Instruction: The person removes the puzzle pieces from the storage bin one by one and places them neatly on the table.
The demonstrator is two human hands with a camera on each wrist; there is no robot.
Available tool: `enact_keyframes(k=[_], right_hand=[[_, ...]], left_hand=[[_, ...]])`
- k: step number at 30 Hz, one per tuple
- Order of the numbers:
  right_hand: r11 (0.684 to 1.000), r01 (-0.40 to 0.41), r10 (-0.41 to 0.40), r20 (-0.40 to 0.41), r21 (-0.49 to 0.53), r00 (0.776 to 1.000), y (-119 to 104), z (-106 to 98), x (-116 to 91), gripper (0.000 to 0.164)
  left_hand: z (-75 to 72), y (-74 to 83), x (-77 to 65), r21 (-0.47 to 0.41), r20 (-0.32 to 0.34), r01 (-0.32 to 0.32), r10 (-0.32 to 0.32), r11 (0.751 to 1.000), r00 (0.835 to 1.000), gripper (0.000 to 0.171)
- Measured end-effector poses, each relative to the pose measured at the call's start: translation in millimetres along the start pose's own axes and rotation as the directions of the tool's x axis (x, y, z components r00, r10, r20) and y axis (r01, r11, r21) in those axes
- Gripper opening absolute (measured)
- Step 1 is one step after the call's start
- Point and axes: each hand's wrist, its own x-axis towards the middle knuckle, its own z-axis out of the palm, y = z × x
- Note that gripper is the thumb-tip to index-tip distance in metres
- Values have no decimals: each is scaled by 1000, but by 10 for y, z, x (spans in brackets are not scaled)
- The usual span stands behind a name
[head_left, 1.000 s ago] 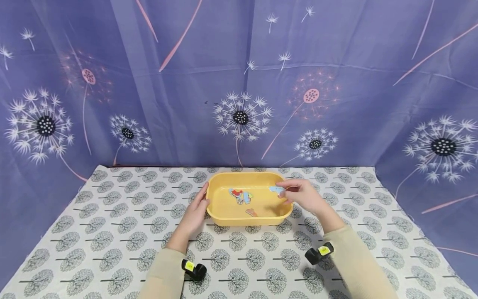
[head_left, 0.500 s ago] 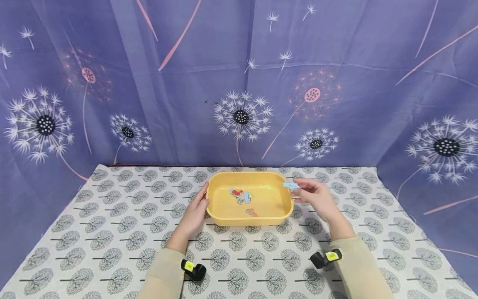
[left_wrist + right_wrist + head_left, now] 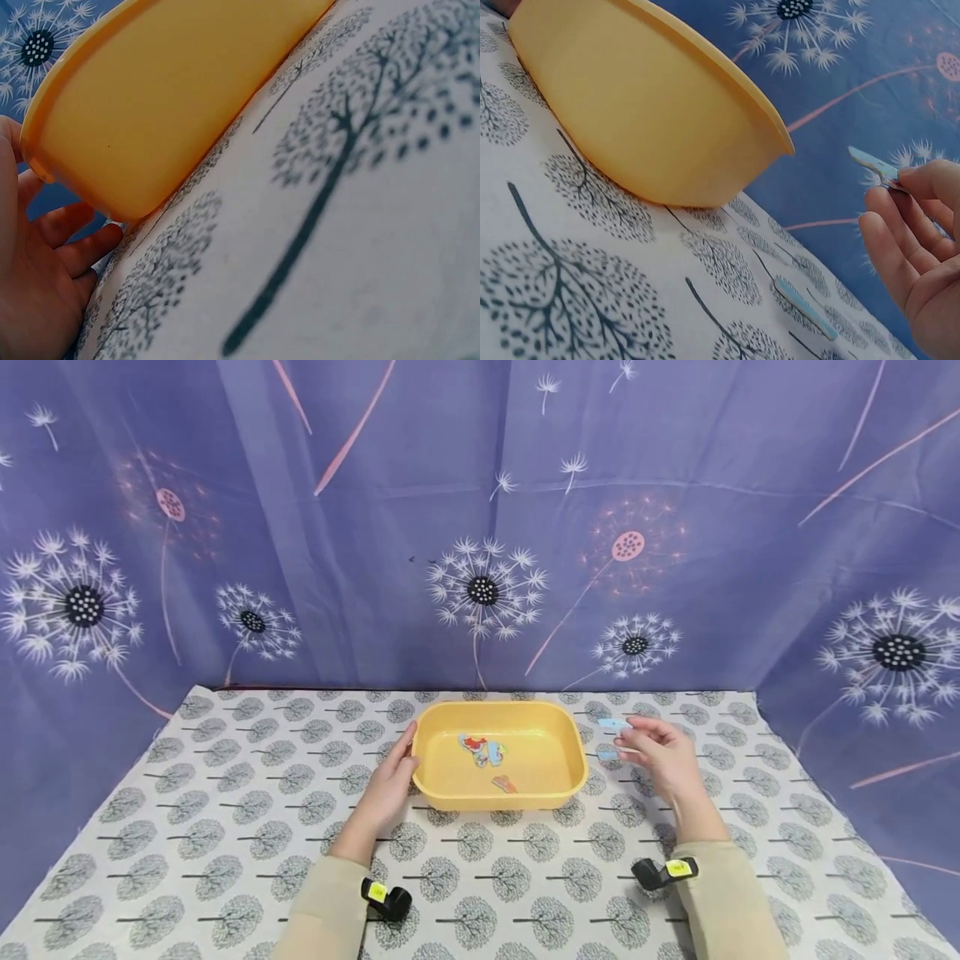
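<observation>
In the head view my left hand (image 3: pixel 386 785) holds the left end of a yellow plastic basin (image 3: pixel 500 802), its fingers at the rim. To the right of the basin my right hand (image 3: pixel 662 764) pinches a flat light-blue cut-out piece (image 3: pixel 613 724) between thumb and fingertips, above the tablecloth. The right wrist view shows this thin piece (image 3: pixel 874 163) edge-on. Below it, a second light-blue flat piece (image 3: pixel 806 307) lies on the cloth. Inside the basin are a red-and-blue piece (image 3: pixel 474 743), a light-blue piece (image 3: pixel 496 752) and an orange-brown piece (image 3: pixel 504 784).
A white tablecloth (image 3: pixel 480 877) printed with grey trees covers the table. Behind it hangs a purple-blue curtain (image 3: pixel 360 568) with dandelion prints. A black wrist camera (image 3: pixel 386 900) is strapped to each sleeve.
My right hand has moved right, carrying the light-blue piece from over the basin to beyond its right end. The second blue piece on the cloth now shows. My left hand stays at the basin.
</observation>
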Motion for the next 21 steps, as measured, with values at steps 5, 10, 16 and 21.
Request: enact_keyframes(k=[5, 10, 16, 21], right_hand=[[997, -4, 8, -45, 79, 999, 17, -53, -2, 18], [988, -10, 22, -75, 151, 997, 69, -128, -6, 17], [984, -14, 36, -127, 175, 991, 107, -253, -12, 18], [991, -39, 63, -187, 131, 980, 137, -340, -41, 20]], left_hand=[[-17, 6, 6, 0, 4, 4, -4, 1000, 1000, 54], [-25, -2, -3, -1, 7, 8, -8, 1000, 1000, 53], [-22, 5, -2, -9, 12, -5, 5, 1000, 1000, 54], [-18, 9, 5, -11, 14, -16, 16, 1000, 1000, 55]])
